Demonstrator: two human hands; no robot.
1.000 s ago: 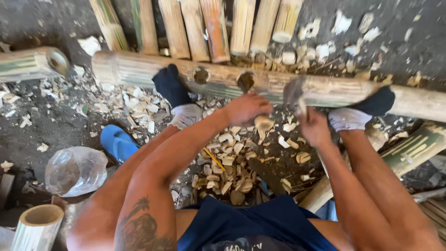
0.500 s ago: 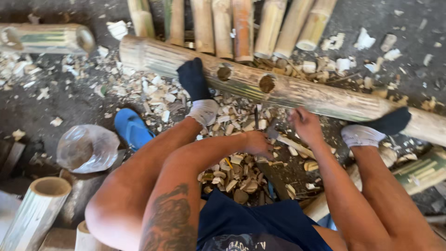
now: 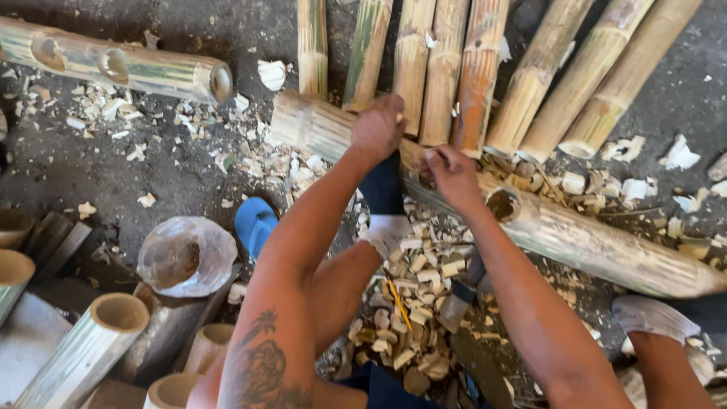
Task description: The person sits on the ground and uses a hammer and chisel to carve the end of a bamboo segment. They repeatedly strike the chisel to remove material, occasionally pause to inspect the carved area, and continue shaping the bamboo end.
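Left hand clenched into a fist, pressed on top of the long bamboo pole lying crosswise on the ground. Right hand just beside it, fingers curled against the same pole – whether gripping something small, cannot tell. Round hole cut in the pole close to the right hand. Sock-clad foot braced against the pole. Heap of bamboo chips below – a pencil among them. Upright row of bamboo poles beyond.

Tattooed left forearm, navy-and-white socks
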